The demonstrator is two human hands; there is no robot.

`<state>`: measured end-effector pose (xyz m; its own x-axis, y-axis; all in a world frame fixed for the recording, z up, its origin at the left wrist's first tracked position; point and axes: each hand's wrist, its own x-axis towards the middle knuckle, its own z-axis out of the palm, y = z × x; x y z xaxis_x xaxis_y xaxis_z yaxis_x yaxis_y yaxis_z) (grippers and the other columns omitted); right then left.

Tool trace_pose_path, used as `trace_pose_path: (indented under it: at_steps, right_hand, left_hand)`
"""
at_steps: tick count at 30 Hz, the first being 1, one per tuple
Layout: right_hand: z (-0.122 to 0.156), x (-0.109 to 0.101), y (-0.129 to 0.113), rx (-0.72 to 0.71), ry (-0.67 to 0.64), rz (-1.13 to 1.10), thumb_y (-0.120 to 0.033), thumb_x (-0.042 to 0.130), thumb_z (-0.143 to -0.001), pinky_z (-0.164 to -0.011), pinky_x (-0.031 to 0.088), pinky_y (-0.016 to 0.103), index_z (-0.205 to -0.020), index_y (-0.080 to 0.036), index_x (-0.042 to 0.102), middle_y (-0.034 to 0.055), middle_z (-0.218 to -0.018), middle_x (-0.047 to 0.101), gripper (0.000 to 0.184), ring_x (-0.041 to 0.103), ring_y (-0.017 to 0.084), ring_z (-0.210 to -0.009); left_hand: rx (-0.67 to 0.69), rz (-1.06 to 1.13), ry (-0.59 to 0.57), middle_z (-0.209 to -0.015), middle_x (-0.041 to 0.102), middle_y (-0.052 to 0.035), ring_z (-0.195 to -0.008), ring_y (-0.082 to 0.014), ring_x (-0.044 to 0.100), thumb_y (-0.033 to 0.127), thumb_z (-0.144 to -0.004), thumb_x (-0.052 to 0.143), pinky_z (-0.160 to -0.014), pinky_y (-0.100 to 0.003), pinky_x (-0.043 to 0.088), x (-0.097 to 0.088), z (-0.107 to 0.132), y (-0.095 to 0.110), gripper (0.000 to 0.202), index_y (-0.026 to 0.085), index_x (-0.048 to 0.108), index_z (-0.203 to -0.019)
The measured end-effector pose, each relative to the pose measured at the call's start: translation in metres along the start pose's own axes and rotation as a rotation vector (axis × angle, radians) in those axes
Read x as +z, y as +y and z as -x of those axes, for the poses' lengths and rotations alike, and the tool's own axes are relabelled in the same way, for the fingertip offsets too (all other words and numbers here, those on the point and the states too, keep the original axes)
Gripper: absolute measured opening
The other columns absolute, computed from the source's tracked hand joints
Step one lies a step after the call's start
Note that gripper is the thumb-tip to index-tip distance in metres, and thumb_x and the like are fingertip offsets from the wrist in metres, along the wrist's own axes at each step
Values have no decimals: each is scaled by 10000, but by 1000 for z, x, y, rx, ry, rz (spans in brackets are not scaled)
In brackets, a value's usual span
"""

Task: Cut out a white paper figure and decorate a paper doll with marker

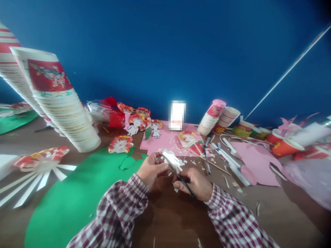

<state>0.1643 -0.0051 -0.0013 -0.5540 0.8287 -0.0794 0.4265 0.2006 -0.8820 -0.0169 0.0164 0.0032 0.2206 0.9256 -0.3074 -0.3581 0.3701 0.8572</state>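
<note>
My left hand (pixel 152 169) is closed around a small white paper cutout (pixel 172 160), holding it up above the brown table (pixel 165 220). My right hand (pixel 195 182) is closed on a thin black pen (pixel 181 177), whose tip touches the cutout. Both wrists wear red and white checked sleeves. A pink paper sheet (pixel 168 141) with paper scraps lies just beyond my hands.
A large green paper sheet (pixel 77 196) lies at the left. Tall leaning stacks of paper cups (pixel 59 103) stand at the far left, smaller cup stacks (pixel 214 117) at the back right. Finished paper-cup figures (pixel 137 122), markers (pixel 207 162), sticks and another pink sheet (pixel 258 158) crowd the table.
</note>
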Motion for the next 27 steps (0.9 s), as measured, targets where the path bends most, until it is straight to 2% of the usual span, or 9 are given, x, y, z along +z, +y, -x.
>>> trace_pose_path:
  at_steps: [6, 9, 19, 27]
  right_hand:
    - [0, 3, 2, 10, 36, -56, -505, 620, -749, -506, 363, 188, -782, -114, 644, 0, -596, 554, 392, 447, 88, -515]
    - [-2, 5, 3, 20, 61, -100, -508, 635, -733, -484, 349, 184, -781, -115, 637, -8, -581, 529, 396, 430, 84, -502]
    - [-1, 4, 6, 24, 32, -182, -473, 658, -727, -462, 319, 172, -778, -108, 629, -15, -575, 519, 369, 424, 74, -492]
    - [-1, 5, 9, -11, 26, -224, -508, 645, -723, -527, 398, 191, -862, -111, 630, 9, -649, 581, 421, 509, 104, -555]
  left_hand:
    - [28, 51, -41, -840, 661, -67, -669, -140, 624, 186, -575, 758, -596, -255, 502, 0, 0, -1, 503, 141, 484, -995]
    - [32, 98, -25, -876, 658, -64, -671, -135, 630, 211, -602, 761, -619, -268, 514, -1, -2, -3, 479, 155, 492, -995]
    - [76, 102, -26, -868, 656, -56, -735, -147, 636, 185, -630, 746, -652, -269, 516, -3, -5, -7, 492, 161, 459, -1029]
    - [68, 94, -43, -861, 654, -68, -748, -182, 639, 223, -580, 780, -650, -305, 516, 1, -3, -8, 550, 143, 463, -1023]
